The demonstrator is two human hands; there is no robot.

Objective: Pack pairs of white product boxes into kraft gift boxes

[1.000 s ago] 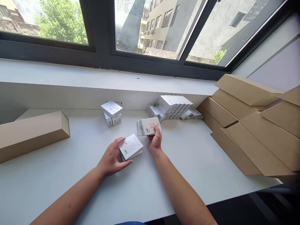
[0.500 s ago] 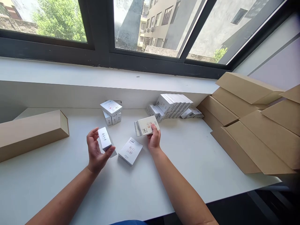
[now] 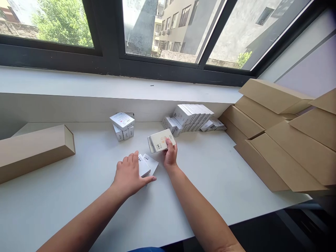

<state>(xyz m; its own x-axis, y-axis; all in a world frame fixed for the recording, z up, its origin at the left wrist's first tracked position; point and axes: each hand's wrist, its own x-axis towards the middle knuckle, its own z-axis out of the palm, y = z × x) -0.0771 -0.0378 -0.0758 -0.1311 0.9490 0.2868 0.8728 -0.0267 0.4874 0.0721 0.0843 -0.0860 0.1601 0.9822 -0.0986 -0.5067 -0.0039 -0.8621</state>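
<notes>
My left hand (image 3: 131, 175) is palm down around a small white box (image 3: 144, 166), its fingers along the far left side and the thumb stretched along the near side. That box lies over another white printed box (image 3: 151, 161) on the table, partly covering it. Between the thumb and fingers of my right hand (image 3: 171, 154) are cream printed cartons (image 3: 160, 140), held together slightly fanned above the table. The thumb presses on the top carton's face; the fingers beneath are mostly hidden.
A small stack of white boxes (image 3: 123, 122) stands at the back left. Rows of white boxes (image 3: 193, 115) lean against the back wall. Brown cardboard boxes (image 3: 296, 150) with raised flaps fill the right side. A long brown box (image 3: 34, 148) lies at left on the white table (image 3: 105, 217).
My left hand has moved right and turned palm down, bringing its white box over the one on the table. My right hand keeps its cartons in nearly the same place.
</notes>
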